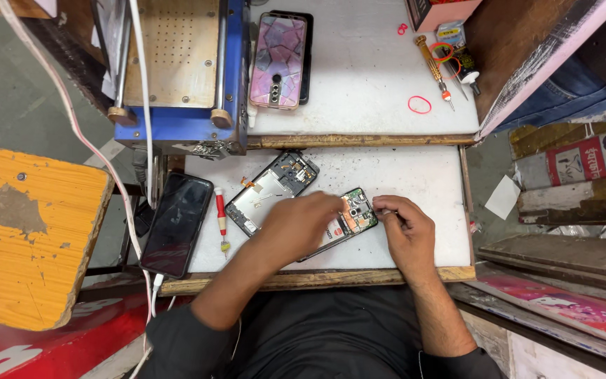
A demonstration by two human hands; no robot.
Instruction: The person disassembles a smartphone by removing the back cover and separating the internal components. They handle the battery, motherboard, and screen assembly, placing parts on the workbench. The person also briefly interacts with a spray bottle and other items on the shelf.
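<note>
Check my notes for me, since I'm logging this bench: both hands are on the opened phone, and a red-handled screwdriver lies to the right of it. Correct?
Not quite. The head view shows the red-handled screwdriver lying to the left of the opened phone, beside a dark phone. The rest holds: the left hand and right hand are both on the opened phone.

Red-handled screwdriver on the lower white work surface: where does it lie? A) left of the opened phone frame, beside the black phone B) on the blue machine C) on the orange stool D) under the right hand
A: the red-handled screwdriver lies between the black phone and the opened phone frame, untouched by either hand.
</note>
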